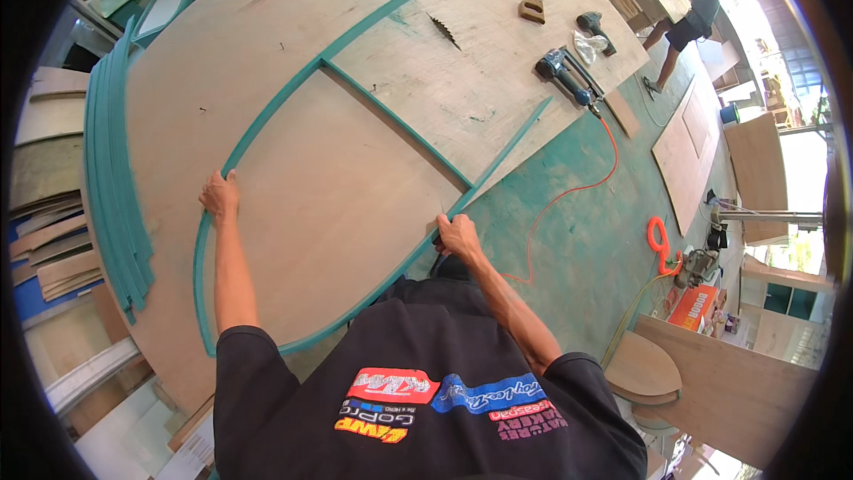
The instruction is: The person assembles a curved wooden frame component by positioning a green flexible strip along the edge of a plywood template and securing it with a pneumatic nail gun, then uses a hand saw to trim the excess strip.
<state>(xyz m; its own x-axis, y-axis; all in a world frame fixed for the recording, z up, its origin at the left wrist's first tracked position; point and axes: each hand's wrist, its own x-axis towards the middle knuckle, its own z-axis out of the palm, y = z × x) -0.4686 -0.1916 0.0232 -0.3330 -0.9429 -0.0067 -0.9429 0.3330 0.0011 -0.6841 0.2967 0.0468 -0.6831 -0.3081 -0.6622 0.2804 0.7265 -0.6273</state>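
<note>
A teal wooden frame [271, 120] of two curved strips, meeting in a point at the lower left, lies on a large plywood-topped table [178, 62]. A straight teal crossbar [395, 123] joins the two strips. My left hand [219, 194] is closed around the far-left strip, partway along its curve. On the nearer strip, close to the crossbar's lower end, my right hand [457, 236] grips with its fingers wrapped over the edge. Part of the near strip is hidden behind my body.
A nail gun [567, 76] with a red air hose [577, 188], a cordless drill [597, 34], a clear bag [587, 47], a handsaw [533, 7] and a dark serrated piece [442, 31] lie on the table. Teal strips [111, 178] are stacked at left. Another person [702, 9] works far right.
</note>
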